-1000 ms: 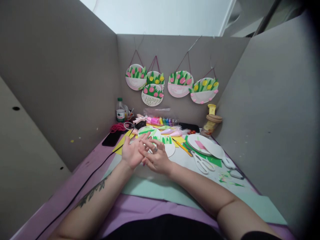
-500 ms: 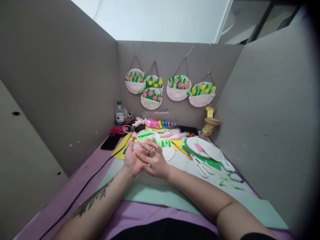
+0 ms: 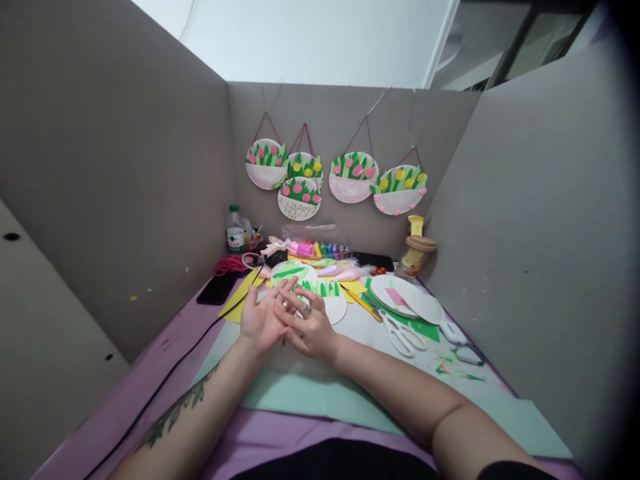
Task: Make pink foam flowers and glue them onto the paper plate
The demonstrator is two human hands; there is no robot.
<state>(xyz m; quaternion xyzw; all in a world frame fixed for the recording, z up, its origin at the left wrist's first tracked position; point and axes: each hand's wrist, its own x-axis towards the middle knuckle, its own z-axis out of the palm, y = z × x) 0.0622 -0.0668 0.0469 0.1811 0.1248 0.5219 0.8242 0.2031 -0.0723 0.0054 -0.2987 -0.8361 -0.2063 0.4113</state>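
Above the middle of the table my left hand (image 3: 260, 325) lies palm up, its fingers stretched out away from me. My right hand (image 3: 311, 328) reaches across from the right, fingers spread and resting over the left palm and fingers. A ring shows on a right finger, and a small shiny spot sits near the crossing fingers. Whether anything small lies between the palms is hidden. Just beyond the fingertips is a white paper plate (image 3: 336, 309) with green paper leaves. Behind it lies another plate (image 3: 291, 268) with green strips.
White scissors (image 3: 399, 333), a yellow craft knife (image 3: 361, 301) and stacked paper plates (image 3: 390, 293) lie to the right, near green scraps (image 3: 445, 363). A black phone (image 3: 216, 291) and a black cable (image 3: 175, 367) are left. Flower plates (image 3: 354, 190) hang on the back wall.
My right fingers have shifted slightly and spread a little over the left palm, and the left palm shows more. The whole view has moved slightly; nothing on the table has changed.
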